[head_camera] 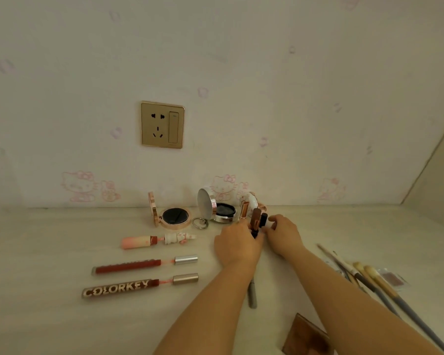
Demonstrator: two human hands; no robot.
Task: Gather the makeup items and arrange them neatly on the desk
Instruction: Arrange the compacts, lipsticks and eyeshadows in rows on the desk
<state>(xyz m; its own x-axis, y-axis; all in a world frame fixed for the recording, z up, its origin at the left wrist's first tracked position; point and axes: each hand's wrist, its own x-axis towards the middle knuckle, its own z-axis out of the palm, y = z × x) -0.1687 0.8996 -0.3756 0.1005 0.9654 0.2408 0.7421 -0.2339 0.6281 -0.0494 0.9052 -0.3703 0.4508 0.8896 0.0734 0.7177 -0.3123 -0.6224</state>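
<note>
We see a pale wood-grain desk (pixel 62 252) against a wallpapered wall (pixel 267 85), gold socket plate (pixel 162 124) above the desk line.

Both forearms reach in from bottom right and meet mid-desk. Left hand (pixel 237 245) and right hand (pixel 283 233) sit just beside each other, fingers of both curled around a cluster of small lipsticks (pixel 259 221): brown and black tubes plus a white end. Which hand grips which tube we can't tell; the fingers overlap them.

On the right edge, a bundle of makeup brushes (pixel 369 280) lies diagonally, bristles toward the hands, with a small eyeshadow pan (pixel 394 279) in a clear wrapper just beside them. A brown palette corner (pixel 305 336) sits at the bottom, near the right forearm.

To the left, three uncapped lip glosses lie in parallel rows: COLORKEY gloss (pixel 121 288) nearest us, red gloss (pixel 128 265) in the middle, pink gloss (pixel 139 242) farthest, with its white figurine cap in line.

At the wall are two open compacts: rose-gold compact (pixel 174 217) on the left, silver compact (pixel 221 210) on the right, lids upright. A metal ring (pixel 200 223) lies between them. A rose-gold lipstick (pixel 244 210) stands just right of the silver compact.

A grey pencil (pixel 252 294) lies partly under the left forearm.
</note>
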